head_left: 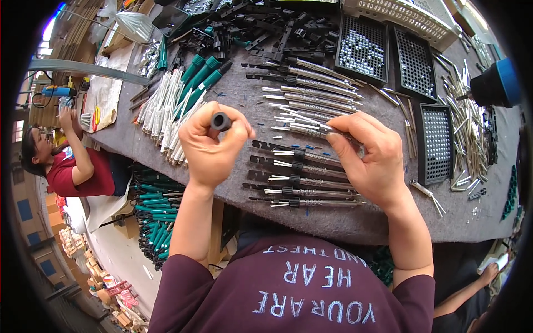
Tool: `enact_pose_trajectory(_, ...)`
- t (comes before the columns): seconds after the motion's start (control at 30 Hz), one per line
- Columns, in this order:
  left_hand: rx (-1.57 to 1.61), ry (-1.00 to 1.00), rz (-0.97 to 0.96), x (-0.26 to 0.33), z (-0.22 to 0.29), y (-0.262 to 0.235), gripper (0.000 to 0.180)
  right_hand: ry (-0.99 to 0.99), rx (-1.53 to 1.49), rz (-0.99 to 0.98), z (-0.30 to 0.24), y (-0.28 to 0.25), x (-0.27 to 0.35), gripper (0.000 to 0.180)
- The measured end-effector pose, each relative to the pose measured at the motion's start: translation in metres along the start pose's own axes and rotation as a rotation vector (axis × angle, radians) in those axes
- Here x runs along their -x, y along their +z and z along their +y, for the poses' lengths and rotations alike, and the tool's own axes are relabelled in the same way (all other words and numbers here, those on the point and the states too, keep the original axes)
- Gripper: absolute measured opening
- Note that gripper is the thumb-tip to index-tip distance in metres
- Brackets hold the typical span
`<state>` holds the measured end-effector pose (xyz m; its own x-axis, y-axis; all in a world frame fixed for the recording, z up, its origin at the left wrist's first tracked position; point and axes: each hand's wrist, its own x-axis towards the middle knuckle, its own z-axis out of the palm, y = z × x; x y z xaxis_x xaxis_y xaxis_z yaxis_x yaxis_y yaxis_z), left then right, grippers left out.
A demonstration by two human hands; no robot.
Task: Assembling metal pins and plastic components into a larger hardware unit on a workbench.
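My left hand [208, 147] is closed around a dark, hollow-ended tubular piece [221, 121], its round opening facing up. The rest of that piece is hidden in the fist. My right hand [373, 158] pinches the right part of a perforated metal tube [312, 129] between thumb and fingers. Thin white leads [291, 119] lie at the tube's left end. Beyond it, similar metal tubes [319, 91] lie side by side on the grey cloth. Nearer to me is a row of metal tubes with black holders [297, 167], white leads sticking out of them.
White-leaded sticks [164, 114] and green handles [194, 75] are heaped left. Black parts [288, 28] pile up at the back. Black trays [363, 47] of small metal pieces stand right, near loose metal rods [466, 122] and a blue power tool [494, 83]. A co-worker [78, 166] sits at left.
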<state>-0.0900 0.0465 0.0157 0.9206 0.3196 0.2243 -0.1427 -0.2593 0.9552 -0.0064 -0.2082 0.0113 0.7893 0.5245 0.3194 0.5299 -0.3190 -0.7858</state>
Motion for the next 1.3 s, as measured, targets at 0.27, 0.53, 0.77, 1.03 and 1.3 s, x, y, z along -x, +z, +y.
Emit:
enact_pose_trajectory(0.27, 0.324, -0.159, -0.043, 0.009, 0.014, 0.038, 0.036, 0.125, -0.185, -0.054, -0.005, -0.003, 0.001, 0.014)
enact_pose_trajectory(0.53, 0.103, -0.147, -0.098, 0.01, 0.018, 0.035, 0.037, 0.102, -0.158, -0.068, -0.005, -0.003, 0.002, 0.015)
enact_pose_trajectory(0.77, -0.338, 0.009, -0.233, 0.01, 0.013, -0.003, 0.031, 0.036, -0.094, -0.024, -0.002, -0.003, 0.002, 0.013)
enact_pose_trajectory(1.03, -0.418, 0.053, -0.293, 0.011, 0.02, -0.006, 0.024, 0.03, -0.075, -0.053, -0.003, -0.001, 0.002, 0.013)
enact_pose_trajectory(1.3, -0.386, 0.083, -0.303, 0.009, 0.02, -0.002, 0.021, -0.049, -0.035, -0.068, -0.001, 0.002, 0.004, 0.011)
